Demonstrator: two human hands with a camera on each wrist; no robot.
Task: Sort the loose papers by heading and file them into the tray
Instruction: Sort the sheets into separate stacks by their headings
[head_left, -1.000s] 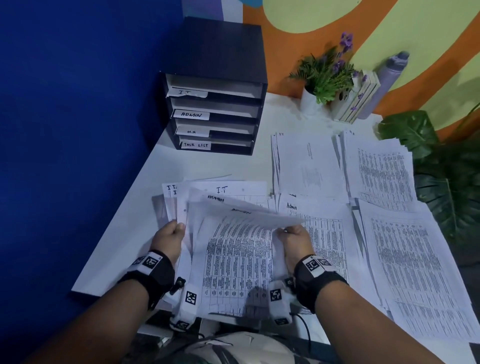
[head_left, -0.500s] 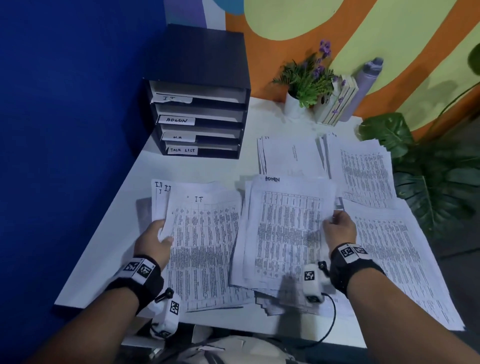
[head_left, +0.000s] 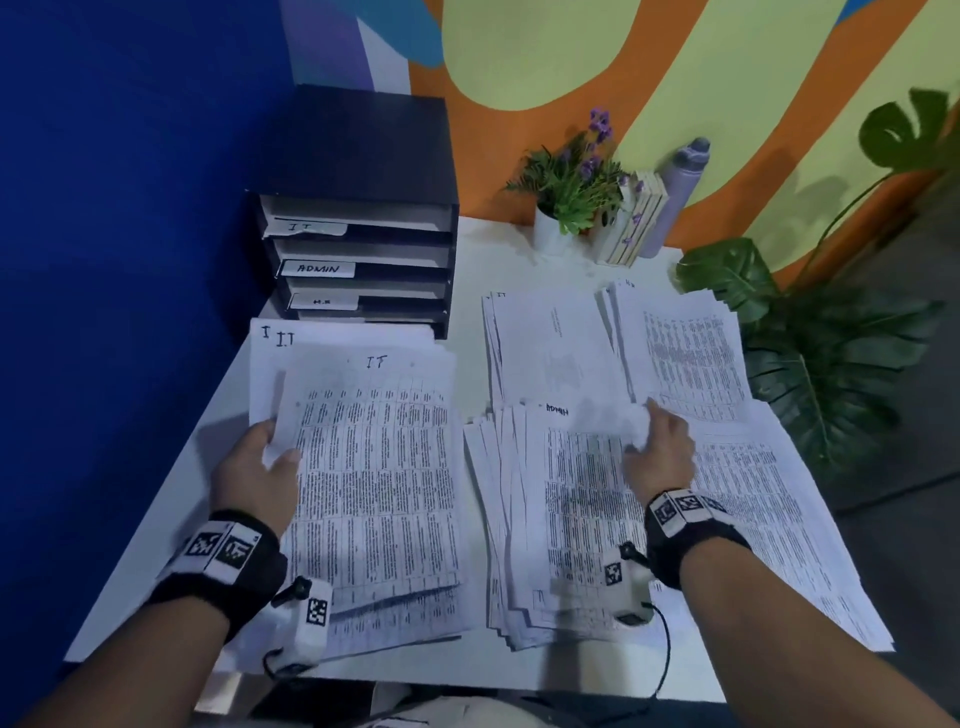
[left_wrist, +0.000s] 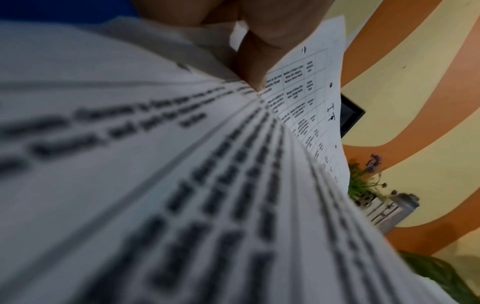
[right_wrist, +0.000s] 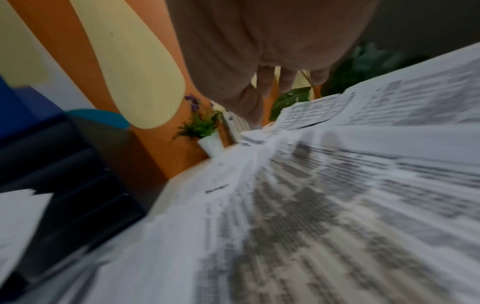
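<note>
The black filing tray (head_left: 363, 249) stands at the back left, its shelves labelled IT, ADMIN and H.R. My left hand (head_left: 272, 449) grips the left edge of the stack headed IT (head_left: 374, 467), thumb on top; the left wrist view shows the thumb (left_wrist: 254, 61) pressing on the IT stack (left_wrist: 182, 185). That stack's far edge covers the tray's lowest shelf. To the right lies the fanned stack headed ADMIN (head_left: 561, 519). My right hand (head_left: 654, 436) hovers over its far right corner, fingers (right_wrist: 265, 82) straight, holding nothing.
More paper stacks lie at the back middle (head_left: 550, 348), back right (head_left: 680, 353) and front right (head_left: 753, 519). A potted plant (head_left: 566, 192), books (head_left: 634, 218) and a bottle (head_left: 680, 192) stand by the wall. A big-leaf plant (head_left: 821, 353) stands beside the white table (head_left: 467, 249).
My right hand pulled the ADMIN sheets off the pile, laid them right of the IT stack and let go. My left hand moved the IT stack nearer the tray.
</note>
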